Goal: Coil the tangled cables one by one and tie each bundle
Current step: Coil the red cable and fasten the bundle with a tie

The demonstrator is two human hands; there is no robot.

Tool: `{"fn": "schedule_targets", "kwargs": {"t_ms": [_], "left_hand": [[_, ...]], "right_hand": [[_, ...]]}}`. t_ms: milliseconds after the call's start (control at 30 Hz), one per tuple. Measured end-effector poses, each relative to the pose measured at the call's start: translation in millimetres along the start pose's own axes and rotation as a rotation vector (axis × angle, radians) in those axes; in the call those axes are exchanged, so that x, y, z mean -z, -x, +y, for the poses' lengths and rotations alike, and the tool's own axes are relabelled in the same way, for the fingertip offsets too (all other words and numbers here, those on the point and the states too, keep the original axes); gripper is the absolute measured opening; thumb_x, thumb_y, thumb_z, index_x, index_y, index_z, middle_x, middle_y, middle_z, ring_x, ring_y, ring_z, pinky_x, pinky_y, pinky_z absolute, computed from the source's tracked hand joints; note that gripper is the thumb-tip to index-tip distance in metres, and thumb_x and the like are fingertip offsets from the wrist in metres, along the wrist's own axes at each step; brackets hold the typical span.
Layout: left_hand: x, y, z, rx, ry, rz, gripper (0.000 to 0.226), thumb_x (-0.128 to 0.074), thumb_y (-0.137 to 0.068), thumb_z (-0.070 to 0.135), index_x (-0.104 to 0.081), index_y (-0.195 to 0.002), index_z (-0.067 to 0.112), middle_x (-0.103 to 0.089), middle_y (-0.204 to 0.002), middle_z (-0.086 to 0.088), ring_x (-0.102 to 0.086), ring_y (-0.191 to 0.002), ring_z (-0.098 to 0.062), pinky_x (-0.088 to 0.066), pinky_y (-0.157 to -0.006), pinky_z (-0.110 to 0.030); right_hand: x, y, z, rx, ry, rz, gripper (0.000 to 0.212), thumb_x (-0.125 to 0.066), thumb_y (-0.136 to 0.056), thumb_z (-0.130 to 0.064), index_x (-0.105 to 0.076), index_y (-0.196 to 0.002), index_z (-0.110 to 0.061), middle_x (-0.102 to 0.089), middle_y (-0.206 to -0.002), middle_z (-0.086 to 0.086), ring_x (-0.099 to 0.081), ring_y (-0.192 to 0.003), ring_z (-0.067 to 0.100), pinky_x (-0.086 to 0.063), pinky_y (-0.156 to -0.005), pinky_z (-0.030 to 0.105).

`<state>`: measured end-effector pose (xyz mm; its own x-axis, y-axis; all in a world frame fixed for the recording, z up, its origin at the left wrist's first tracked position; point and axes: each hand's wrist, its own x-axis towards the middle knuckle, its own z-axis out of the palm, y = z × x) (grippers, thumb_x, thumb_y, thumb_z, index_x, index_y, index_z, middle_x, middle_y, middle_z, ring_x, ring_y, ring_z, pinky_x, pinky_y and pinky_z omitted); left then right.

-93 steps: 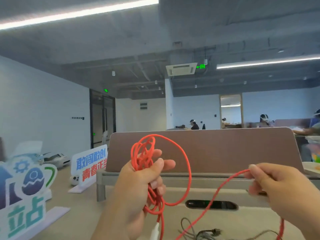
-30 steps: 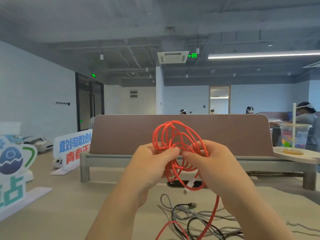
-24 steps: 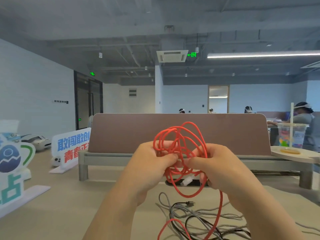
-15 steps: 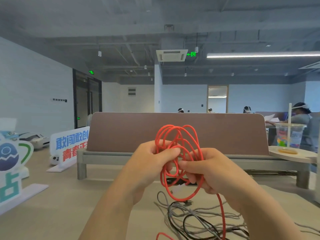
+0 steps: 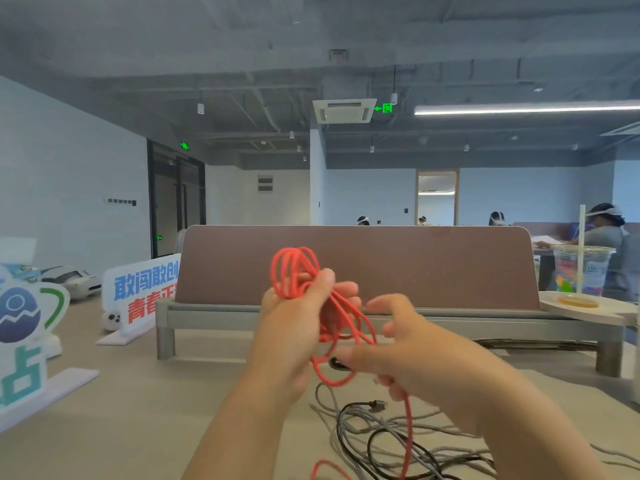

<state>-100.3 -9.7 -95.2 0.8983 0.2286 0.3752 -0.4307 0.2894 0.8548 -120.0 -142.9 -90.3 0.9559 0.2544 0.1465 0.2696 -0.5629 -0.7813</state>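
A red cable (image 5: 294,271) is gathered into a loose coil held up over the table. My left hand (image 5: 294,327) grips the coil around its middle, the loops sticking out above my fingers. My right hand (image 5: 412,355) is just to the right of the coil with thumb and forefinger spread apart; its lower fingers curl on the cable's tail, which drops to the table. Below lies a tangled pile of grey and black cables (image 5: 398,438).
A brown divider panel (image 5: 415,265) on a grey frame crosses the table behind my hands. A plastic cup with a straw (image 5: 583,275) stands on a round wooden stand at the right. Printed signs (image 5: 145,292) stand at the left. People sit at desks beyond.
My right hand's thumb and forefinger have let go of the coil and spread apart. My left hand has closed tighter on the coil, squeezing the loops narrower.
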Motion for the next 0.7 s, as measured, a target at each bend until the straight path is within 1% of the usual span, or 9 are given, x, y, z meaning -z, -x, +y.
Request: {"fn": "schedule_targets", "kwargs": {"t_ms": [67, 133, 233, 367, 433, 500, 567, 633, 700], "left_hand": [[15, -9, 7, -0.008, 0.109, 0.077, 0.02, -0.056, -0.093, 0.015, -0.061, -0.075, 0.008, -0.071, -0.06, -0.003, -0.07, -0.056, -0.018, -0.058, -0.066, -0.039], [29, -17, 9, 0.035, 0.253, 0.102, 0.024, -0.052, -0.095, 0.017, -0.056, -0.072, 0.01, -0.061, -0.051, 0.003, -0.062, -0.046, -0.012, -0.058, -0.057, -0.031], [44, -24, 9, 0.111, 0.399, 0.09, 0.026, -0.048, -0.097, 0.018, -0.049, -0.072, 0.015, -0.045, -0.046, 0.006, -0.044, -0.036, -0.008, -0.046, -0.041, -0.02], [50, -25, 8, 0.136, 0.051, 0.083, 0.024, -0.062, -0.089, 0.027, -0.048, -0.071, 0.021, -0.03, -0.04, 0.01, -0.029, -0.031, -0.006, -0.032, -0.035, -0.017], [45, -16, 7, 0.237, -0.105, -0.119, 0.036, -0.069, -0.073, 0.05, -0.053, -0.078, 0.019, -0.03, -0.044, 0.01, -0.029, -0.033, -0.005, -0.031, -0.036, -0.017], [35, -4, 4, 0.36, -0.156, -0.417, 0.068, -0.07, -0.045, 0.072, -0.06, -0.084, 0.017, -0.032, -0.048, 0.01, -0.031, -0.035, -0.003, -0.033, -0.036, -0.016], [26, 3, -3, 0.405, -0.182, -0.682, 0.086, -0.07, -0.028, 0.082, -0.065, -0.083, 0.016, -0.035, -0.051, 0.009, -0.033, -0.036, -0.002, -0.035, -0.037, -0.015], [19, 8, -6, 0.419, -0.225, -0.8, 0.08, -0.074, -0.035, 0.08, -0.066, -0.08, 0.014, -0.035, -0.054, 0.006, -0.033, -0.039, -0.004, -0.034, -0.04, -0.016], [18, 11, -4, 0.412, -0.33, -0.834, 0.053, -0.08, -0.054, 0.063, -0.066, -0.073, 0.016, -0.038, -0.053, 0.002, -0.035, -0.039, -0.007, -0.033, -0.041, -0.018]], "right_hand": [[12, 2, 6, -0.042, -0.136, 0.001, 0.043, -0.071, -0.079, -0.027, -0.046, -0.113, -0.024, -0.063, -0.079, 0.002, -0.051, -0.054, 0.012, -0.045, -0.053, 0.026], [20, 6, 8, -0.025, -0.223, -0.18, 0.015, -0.066, -0.082, -0.008, -0.059, -0.096, -0.007, -0.062, -0.063, 0.006, -0.047, -0.044, 0.013, -0.042, -0.043, 0.024], [28, 11, 9, 0.009, -0.267, -0.337, 0.012, -0.066, -0.083, -0.013, -0.064, -0.083, -0.001, -0.054, -0.051, 0.004, -0.043, -0.037, 0.01, -0.04, -0.036, 0.02], [34, 8, 10, 0.217, 0.128, 0.112, 0.013, -0.066, -0.081, -0.034, -0.072, -0.074, -0.024, -0.053, -0.05, -0.006, -0.04, -0.045, 0.009, -0.037, -0.047, 0.021], [32, 10, 5, 0.41, 0.109, 0.26, 0.008, -0.067, -0.079, -0.034, -0.073, -0.075, -0.031, -0.06, -0.055, -0.008, -0.044, -0.047, 0.008, -0.04, -0.049, 0.019], [25, 11, -1, 0.539, 0.094, 0.346, 0.003, -0.071, -0.075, -0.033, -0.071, -0.074, -0.029, -0.064, -0.062, -0.007, -0.051, -0.052, 0.007, -0.042, -0.052, 0.018], [19, 10, -6, 0.588, 0.079, 0.419, 0.016, -0.075, -0.068, -0.035, -0.065, -0.071, -0.023, -0.061, -0.057, -0.003, -0.048, -0.044, 0.003, -0.038, -0.046, 0.014], [18, 9, -6, 0.569, 0.068, 0.483, 0.027, -0.079, -0.062, -0.037, -0.059, -0.065, -0.019, -0.057, -0.047, -0.007, -0.046, -0.039, 0.002, -0.036, -0.043, 0.011], [21, 10, -5, 0.531, 0.126, 0.511, 0.038, -0.081, -0.052, -0.046, -0.056, -0.059, -0.018, -0.05, -0.043, -0.009, -0.041, -0.039, 0.004, -0.035, -0.041, 0.014]]}}
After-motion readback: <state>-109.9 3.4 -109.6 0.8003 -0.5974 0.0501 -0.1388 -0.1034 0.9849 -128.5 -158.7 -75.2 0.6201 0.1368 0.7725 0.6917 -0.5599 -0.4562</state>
